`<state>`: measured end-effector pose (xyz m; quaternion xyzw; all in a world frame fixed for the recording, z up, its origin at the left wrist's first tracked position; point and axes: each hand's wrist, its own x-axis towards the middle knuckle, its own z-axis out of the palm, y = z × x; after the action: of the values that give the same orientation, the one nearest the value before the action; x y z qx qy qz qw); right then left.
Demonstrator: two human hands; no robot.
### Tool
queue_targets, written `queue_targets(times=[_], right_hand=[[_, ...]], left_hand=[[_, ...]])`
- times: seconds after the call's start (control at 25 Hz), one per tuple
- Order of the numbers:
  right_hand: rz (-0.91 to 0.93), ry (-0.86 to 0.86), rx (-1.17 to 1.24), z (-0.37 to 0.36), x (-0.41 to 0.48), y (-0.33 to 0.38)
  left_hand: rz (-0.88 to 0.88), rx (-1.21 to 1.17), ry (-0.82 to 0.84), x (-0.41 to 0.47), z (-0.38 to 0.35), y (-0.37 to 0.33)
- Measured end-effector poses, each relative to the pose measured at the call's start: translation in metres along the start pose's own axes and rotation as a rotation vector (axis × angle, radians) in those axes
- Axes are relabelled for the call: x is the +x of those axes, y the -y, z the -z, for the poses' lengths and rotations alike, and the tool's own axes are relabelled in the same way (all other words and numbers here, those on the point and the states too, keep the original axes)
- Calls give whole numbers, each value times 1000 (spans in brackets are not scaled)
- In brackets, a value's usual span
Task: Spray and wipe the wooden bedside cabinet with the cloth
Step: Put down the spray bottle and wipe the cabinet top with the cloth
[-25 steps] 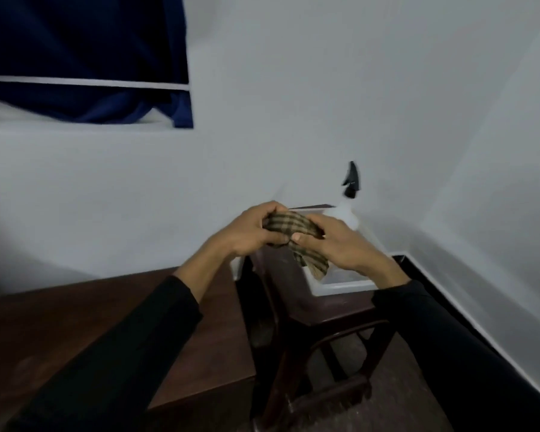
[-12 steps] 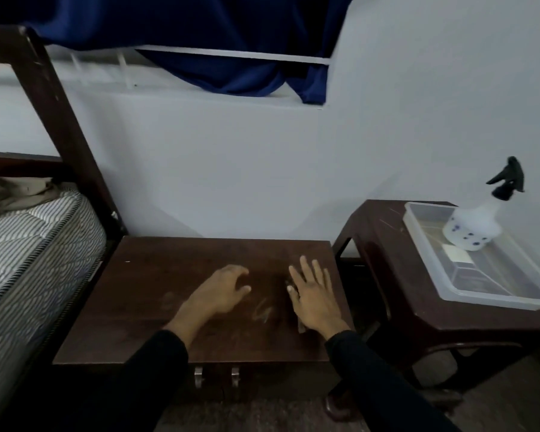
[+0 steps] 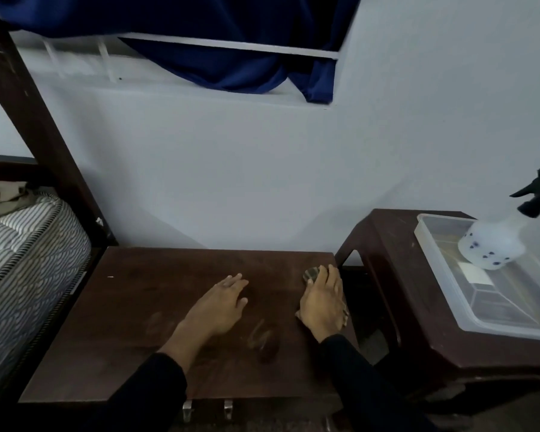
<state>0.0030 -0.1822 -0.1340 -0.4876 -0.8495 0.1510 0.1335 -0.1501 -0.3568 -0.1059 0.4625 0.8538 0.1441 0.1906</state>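
Note:
The dark wooden bedside cabinet (image 3: 144, 332) fills the lower middle, with smear marks on its top. My right hand (image 3: 323, 300) lies flat near the cabinet's right edge, pressing the checked cloth (image 3: 311, 273), which peeks out beyond my fingertips and by my wrist. My left hand (image 3: 220, 304) rests palm down on the top, fingers apart, holding nothing. The white spray bottle (image 3: 496, 241) with a black trigger stands in a clear plastic tray (image 3: 512, 319) at the right.
The tray sits on a dark side table (image 3: 396, 275) right of the cabinet, with a gap between them. A bed with a striped mattress (image 3: 22, 263) and a dark post (image 3: 28, 120) is at the left. A white wall and blue curtain (image 3: 231, 32) lie behind.
A second ago both hands held the cloth over the side table. They came down onto the cabinet top, and my right hand has since slid the cloth toward the right back corner.

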Motion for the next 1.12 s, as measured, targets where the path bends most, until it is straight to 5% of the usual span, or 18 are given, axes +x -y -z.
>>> queue_targets(times=[0.12,0.28,0.32,0.44,0.48,0.52,0.6,0.68,0.8,0.84,0.92,1.04,1.12], right_hand=[[-107,25,48,-11,35,29],[662,264,-30,-34,11,17],[642,253,-22,-29,27,3],[-55,-39,8,-20,60,-18],[-140,-34,39,-24,52,0],[5,9,65,-29,41,23],[606,153,12,-47,6,58],[770,232,-42,-45,16,53],[5,48,-20,-45,45,42],[-77,27,-3,-49,33,59],[280,79,68,-73,-14,124],[963,383,84,-82,-56,178],[811,348,127,-81,-25,184]], left_hand=[[63,50,5,13,8,7],[79,46,-42,24,9,8],[79,44,-44,22,11,9],[110,63,-60,9,23,23],[129,71,-71,5,28,32],[147,79,-76,2,33,41],[174,87,-69,-8,42,64],[197,78,-58,-20,48,89],[230,57,-73,-43,56,130],[239,45,-76,-49,59,141],[262,20,-95,-63,62,166],[297,-22,-167,-86,66,195],[310,-40,-212,-105,62,208]])
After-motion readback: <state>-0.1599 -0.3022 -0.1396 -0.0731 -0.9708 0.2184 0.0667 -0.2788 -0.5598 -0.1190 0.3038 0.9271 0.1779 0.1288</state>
